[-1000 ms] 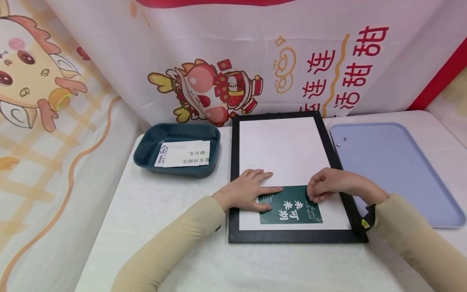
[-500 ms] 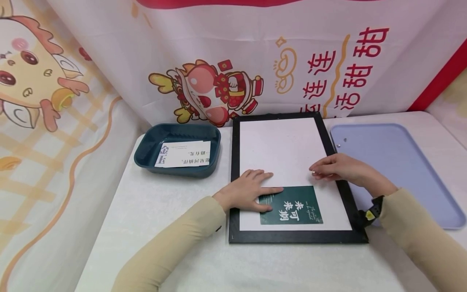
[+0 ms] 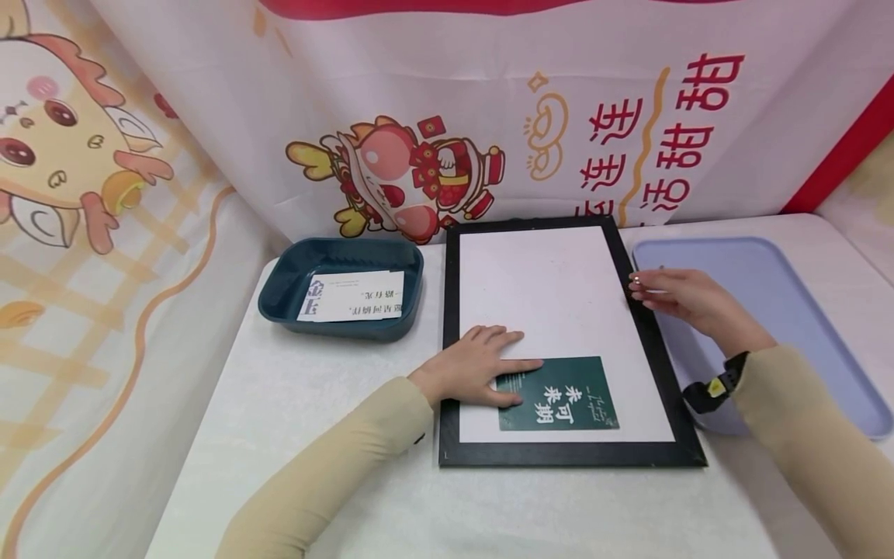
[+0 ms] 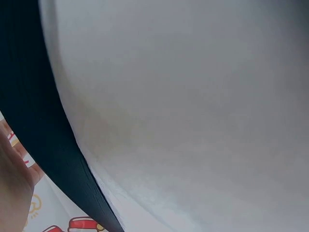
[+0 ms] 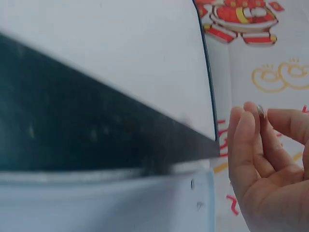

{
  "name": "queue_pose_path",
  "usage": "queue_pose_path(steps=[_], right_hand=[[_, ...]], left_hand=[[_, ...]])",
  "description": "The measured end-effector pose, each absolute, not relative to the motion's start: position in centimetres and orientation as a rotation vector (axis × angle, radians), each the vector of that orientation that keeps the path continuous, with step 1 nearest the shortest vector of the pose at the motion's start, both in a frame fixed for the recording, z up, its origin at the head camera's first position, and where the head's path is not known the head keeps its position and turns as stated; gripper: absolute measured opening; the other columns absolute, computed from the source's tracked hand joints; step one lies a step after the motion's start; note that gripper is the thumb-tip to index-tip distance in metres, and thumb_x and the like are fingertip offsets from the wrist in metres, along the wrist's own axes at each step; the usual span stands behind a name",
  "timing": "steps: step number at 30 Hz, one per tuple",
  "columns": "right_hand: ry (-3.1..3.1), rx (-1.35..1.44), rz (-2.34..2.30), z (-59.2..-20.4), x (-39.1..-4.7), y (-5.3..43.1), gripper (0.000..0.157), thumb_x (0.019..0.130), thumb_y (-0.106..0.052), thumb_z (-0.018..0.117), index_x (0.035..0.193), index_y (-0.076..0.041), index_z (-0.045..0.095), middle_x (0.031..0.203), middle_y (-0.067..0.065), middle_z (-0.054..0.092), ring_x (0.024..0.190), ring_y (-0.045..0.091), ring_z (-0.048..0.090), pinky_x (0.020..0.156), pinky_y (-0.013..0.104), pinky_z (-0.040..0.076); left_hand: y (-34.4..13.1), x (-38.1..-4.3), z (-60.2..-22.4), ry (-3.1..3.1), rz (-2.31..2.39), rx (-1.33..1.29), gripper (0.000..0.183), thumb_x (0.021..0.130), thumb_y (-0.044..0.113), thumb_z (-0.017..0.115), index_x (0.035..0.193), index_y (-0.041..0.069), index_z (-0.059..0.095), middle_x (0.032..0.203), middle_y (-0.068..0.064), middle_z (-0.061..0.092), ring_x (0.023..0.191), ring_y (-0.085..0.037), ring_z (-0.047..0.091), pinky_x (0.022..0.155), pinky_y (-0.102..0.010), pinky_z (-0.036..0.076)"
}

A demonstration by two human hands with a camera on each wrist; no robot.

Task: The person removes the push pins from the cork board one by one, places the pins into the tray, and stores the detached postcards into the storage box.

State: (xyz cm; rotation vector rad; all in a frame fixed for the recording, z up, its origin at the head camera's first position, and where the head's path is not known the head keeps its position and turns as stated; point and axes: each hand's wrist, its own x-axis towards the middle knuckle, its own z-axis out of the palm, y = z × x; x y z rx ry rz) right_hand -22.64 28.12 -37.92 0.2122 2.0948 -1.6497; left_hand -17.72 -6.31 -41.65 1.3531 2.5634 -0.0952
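A dark green card [image 3: 590,404] with white characters lies on the lower part of a black-framed whiteboard [image 3: 538,287]. Spread flat, my left hand [image 3: 468,369] rests on the board, its index finger and thumb over the card's left part. My right hand [image 3: 691,303] is above the board's right frame edge, beside the tray. Between its thumb and fingertips it pinches a small silvery disc [image 5: 261,111], clearest in the right wrist view. The left wrist view shows mainly the black frame [image 4: 43,116] and white tablecloth, with fingers at its left edge.
A pale blue tray [image 3: 789,310] lies right of the board; the right wrist view shows small metal pieces [image 5: 200,206] in it. To the left stands a dark teal basket [image 3: 342,330] with white printed cards [image 3: 356,295]. A printed cloth [image 3: 433,78] hangs behind.
My right hand has left the card's upper right corner and moved up and right to the frame edge by the tray, carrying the small disc. My left hand and the card have stayed put.
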Motion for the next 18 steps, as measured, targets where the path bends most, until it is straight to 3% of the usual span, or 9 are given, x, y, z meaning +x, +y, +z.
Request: queue_pose_path(steps=[3,5,12,18], right_hand=[[2.049,0.29,-1.752,-38.1,-22.9,28.9,0.009,0.096,-0.029,0.056,0.094,-0.029,0.065,0.079,-0.024,0.066,0.079,-0.008,0.063,0.075,0.012,0.053],[2.004,0.342,-1.824,-38.3,-23.1,29.4,0.021,0.095,-0.025,0.057,0.079,-0.036,0.067,0.078,-0.022,0.066,0.078,-0.007,0.063,0.073,0.013,0.053],[1.841,0.49,-2.025,-38.7,-23.4,30.3,0.033,0.095,-0.014,0.057,0.071,-0.031,0.072,0.073,-0.018,0.068,0.074,-0.003,0.062,0.067,0.014,0.052],[1.865,0.546,-1.993,-39.1,-23.5,30.7,0.035,0.095,-0.016,0.055,0.069,-0.032,0.071,0.071,-0.018,0.068,0.073,-0.003,0.061,0.067,0.015,0.051]], left_hand=[[-6.3,-17.7,-41.7,2.564,-0.099,1.35,0.065,0.091,0.066,0.04,0.149,0.046,0.021,0.16,-0.004,0.02,0.145,-0.029,0.025,0.118,-0.047,0.023],[-6.3,-17.7,-41.6,2.563,-0.101,1.347,0.065,0.091,0.066,0.04,0.149,0.046,0.02,0.16,-0.004,0.02,0.145,-0.028,0.025,0.118,-0.047,0.023],[-6.3,-17.7,-41.6,2.556,-0.089,1.33,0.065,0.091,0.067,0.04,0.149,0.047,0.02,0.161,-0.004,0.019,0.146,-0.029,0.024,0.119,-0.048,0.022],[-6.3,-17.7,-41.5,2.549,-0.092,1.317,0.065,0.091,0.067,0.04,0.149,0.047,0.018,0.161,-0.003,0.018,0.146,-0.028,0.023,0.119,-0.048,0.021]])
